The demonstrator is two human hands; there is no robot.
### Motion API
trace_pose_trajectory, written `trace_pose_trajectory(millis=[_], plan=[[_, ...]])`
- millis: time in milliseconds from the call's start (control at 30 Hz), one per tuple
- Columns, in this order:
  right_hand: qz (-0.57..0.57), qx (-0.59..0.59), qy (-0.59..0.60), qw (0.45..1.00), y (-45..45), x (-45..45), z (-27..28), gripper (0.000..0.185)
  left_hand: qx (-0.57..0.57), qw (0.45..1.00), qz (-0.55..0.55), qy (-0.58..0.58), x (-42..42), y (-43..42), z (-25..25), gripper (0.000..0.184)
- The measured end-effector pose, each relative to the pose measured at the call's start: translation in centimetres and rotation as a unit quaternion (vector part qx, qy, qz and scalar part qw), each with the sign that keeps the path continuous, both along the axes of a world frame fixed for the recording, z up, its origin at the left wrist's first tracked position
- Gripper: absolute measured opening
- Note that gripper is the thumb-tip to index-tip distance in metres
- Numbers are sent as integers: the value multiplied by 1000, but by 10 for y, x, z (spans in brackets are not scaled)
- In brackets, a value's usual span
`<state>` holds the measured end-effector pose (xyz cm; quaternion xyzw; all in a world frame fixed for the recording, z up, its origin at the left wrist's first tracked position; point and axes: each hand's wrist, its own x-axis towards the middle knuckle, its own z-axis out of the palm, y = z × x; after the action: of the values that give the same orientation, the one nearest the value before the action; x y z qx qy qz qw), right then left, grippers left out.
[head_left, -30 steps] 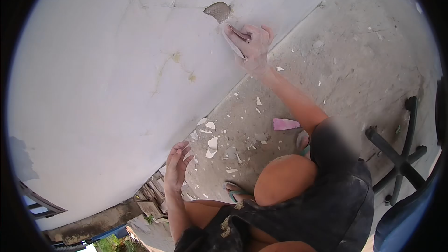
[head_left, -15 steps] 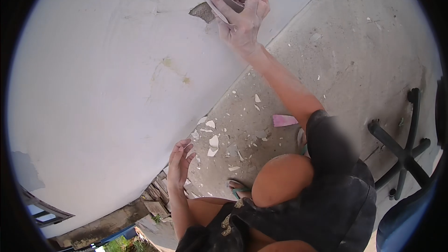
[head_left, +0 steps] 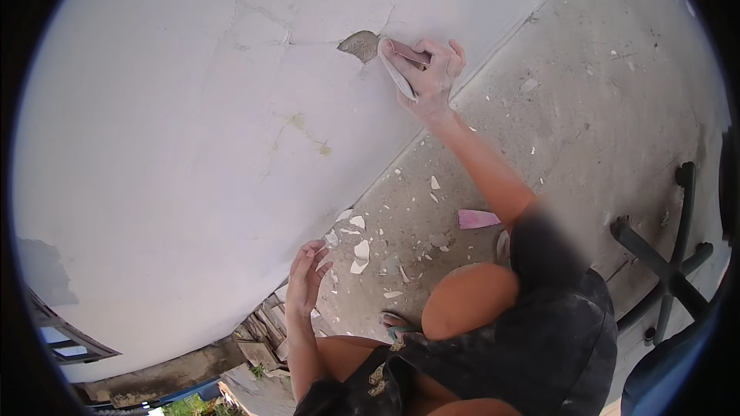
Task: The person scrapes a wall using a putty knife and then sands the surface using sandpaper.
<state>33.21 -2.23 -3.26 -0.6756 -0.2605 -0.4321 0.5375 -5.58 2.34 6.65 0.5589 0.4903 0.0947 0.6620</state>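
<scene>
My right hand [head_left: 430, 81] is closed on a folded sheet of sandpaper [head_left: 406, 51], its inside pinkish brown and its outer face pale with dust. It rests against the white wall [head_left: 193, 162], just right of a chipped patch [head_left: 358, 47] where rough grey material shows. White dust coats those fingers. Lower down, my left hand [head_left: 307, 273] hovers near the foot of the wall with loosely curled fingers, apart, holding nothing.
White flakes [head_left: 360, 256] lie scattered over the concrete floor [head_left: 586, 108]. Near my knee is a pink piece [head_left: 478, 219]. A black chair base [head_left: 669, 270] stands at right. Wood scraps [head_left: 266, 331] are piled by the wall at lower left.
The view has tilted, so the wall and floor sit lower in it. My right hand with the sandpaper has slid slightly down beside the chipped patch. My left hand stays empty.
</scene>
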Motion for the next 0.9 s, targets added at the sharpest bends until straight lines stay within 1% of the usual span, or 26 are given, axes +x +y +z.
trace_pose_trajectory(millis=[67, 100, 167, 200, 233, 267, 300, 367, 433, 500, 533, 567, 667, 700, 800, 833, 900], plan=[[4, 9, 27, 1000, 0, -3, -4, 53, 12, 1000, -3, -8, 7, 2, 2, 36], [8, 12, 29, 999, -4, -3, 4, 54, 6, 1000, -2, 4, 3, -3, 2, 35], [28, 18, 30, 999, -8, 0, 41, 55, -10, 1000, -20, 19, 4, -7, -3, 36], [43, -17, 37, 998, -17, -4, 41, 54, -8, 999, -31, 13, 8, -4, -4, 36], [29, -15, 36, 999, -18, -7, 26, 53, -9, 1000, -24, 11, 8, -3, -2, 37], [13, -9, 31, 999, -11, -10, -3, 53, -6, 1000, -20, 4, 6, -1, 0, 37], [-3, -4, 28, 1000, -10, -11, 2, 53, -5, 1000, -15, 0, 6, -1, 2, 37], [15, 12, 32, 999, 3, -3, 4, 51, 8, 1000, -18, -2, 10, 4, 1, 37], [34, 1, 50, 998, -9, -15, 13, 50, -5, 1000, -23, 4, 7, -3, 1, 37], [46, -1, 21, 999, -12, -4, 34, 51, -18, 999, -25, 16, 4, -5, -5, 37], [34, -5, 32, 999, -11, -8, 23, 52, -21, 999, -22, 15, 2, -4, -5, 37], [21, -5, 39, 999, -8, -15, -5, 53, -21, 1000, -22, 10, 4, -1, -4, 37], [16, -7, 44, 999, -4, -11, 1, 54, 4, 1000, -22, -13, 7, 0, 3, 37], [22, -17, 54, 998, -8, -14, 8, 54, 3, 1000, -19, -6, 4, -3, 3, 37], [44, 27, 37, 998, -11, -6, 47, 54, -16, 999, -48, 11, 6, -3, -3, 37], [50, 10, 51, 997, -10, -10, 37, 53, -23, 999, -34, 11, 3, -3, -2, 36], [51, -16, 62, 997, -10, -19, -5, 52, -27, 999, -17, -2, 2, 1, -2, 33]])
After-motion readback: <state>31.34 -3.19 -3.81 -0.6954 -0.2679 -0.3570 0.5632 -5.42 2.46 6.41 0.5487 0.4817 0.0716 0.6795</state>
